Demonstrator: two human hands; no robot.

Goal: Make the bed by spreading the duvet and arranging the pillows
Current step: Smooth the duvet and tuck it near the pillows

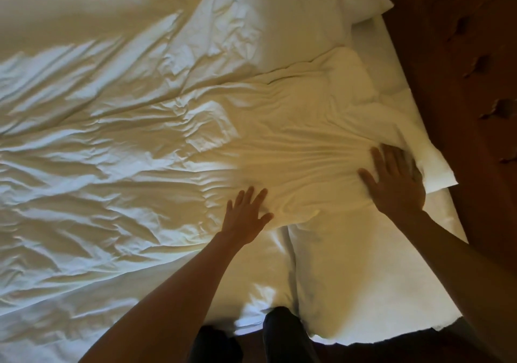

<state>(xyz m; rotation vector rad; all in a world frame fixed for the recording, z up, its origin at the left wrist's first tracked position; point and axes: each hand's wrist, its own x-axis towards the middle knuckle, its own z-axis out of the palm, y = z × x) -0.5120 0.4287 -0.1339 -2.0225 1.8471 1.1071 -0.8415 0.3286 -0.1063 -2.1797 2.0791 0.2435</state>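
A white, wrinkled duvet (126, 144) covers most of the bed, with its top end bunched near the headboard. My left hand (247, 214) lies flat on the duvet with fingers spread. My right hand (394, 183) presses flat on the bunched top edge of the duvet, fingers straight; its fingertips sink into the fold. A white pillow (330, 4) lies at the far top of the bed, partly under the duvet's edge. The bare white sheet (363, 273) shows below my right arm.
A dark brown tufted headboard (461, 55) runs along the right side. My legs in dark trousers (282, 334) stand against the near bed edge. Sunlight falls on the duvet's left part.
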